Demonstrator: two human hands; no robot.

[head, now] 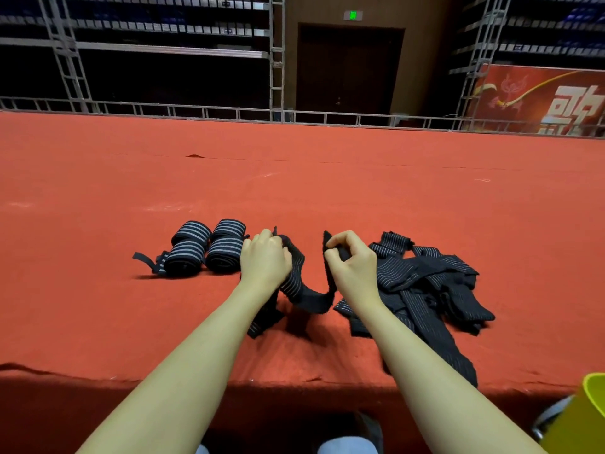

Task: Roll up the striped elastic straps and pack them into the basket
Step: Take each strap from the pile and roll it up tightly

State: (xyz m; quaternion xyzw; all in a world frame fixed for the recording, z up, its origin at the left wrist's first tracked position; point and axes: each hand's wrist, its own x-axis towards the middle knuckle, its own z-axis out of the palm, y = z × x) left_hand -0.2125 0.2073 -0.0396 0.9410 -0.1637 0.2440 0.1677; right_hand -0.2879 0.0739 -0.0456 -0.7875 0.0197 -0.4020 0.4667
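We see the left hand curl its grip round one end of a striped strap, while the right hand pinches the other end; the strap sags between them onto the red tabletop. Just left of this strap stand four rolled straps, side by side in pairs. Right of it lies a loose heap of unrolled straps. Far right of it, at the frame's lower corner, shows a yellow-green container.

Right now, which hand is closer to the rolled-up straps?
The left. The left hand grips a loose strap right beside the rolled straps, nearly touching the nearest roll. The right hand holds the strap's other end, farther right, next to the unrolled pile.
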